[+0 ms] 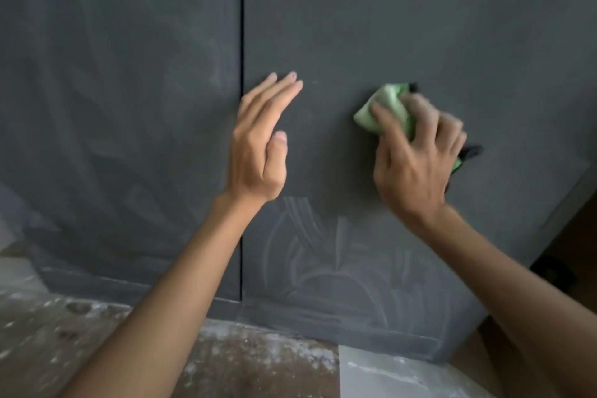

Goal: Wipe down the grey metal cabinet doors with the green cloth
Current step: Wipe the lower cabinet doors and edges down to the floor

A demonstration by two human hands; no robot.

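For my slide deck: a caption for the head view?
Right hand rubs green cloth on right cabinet door; left hand open.

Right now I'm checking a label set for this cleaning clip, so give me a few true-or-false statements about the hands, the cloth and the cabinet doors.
1. The green cloth is in the right hand. True.
2. The left hand holds a spray bottle. False: it is open and holds nothing, fingers extended near the gap between the doors.
3. The cloth is pressed on the left door. False: it is against the right door, to the right of the vertical gap.
4. Pale wipe streaks show low on the right door. True.
5. The cabinet doors stand wide open. False: both appear closed, with only a narrow dark gap between them.
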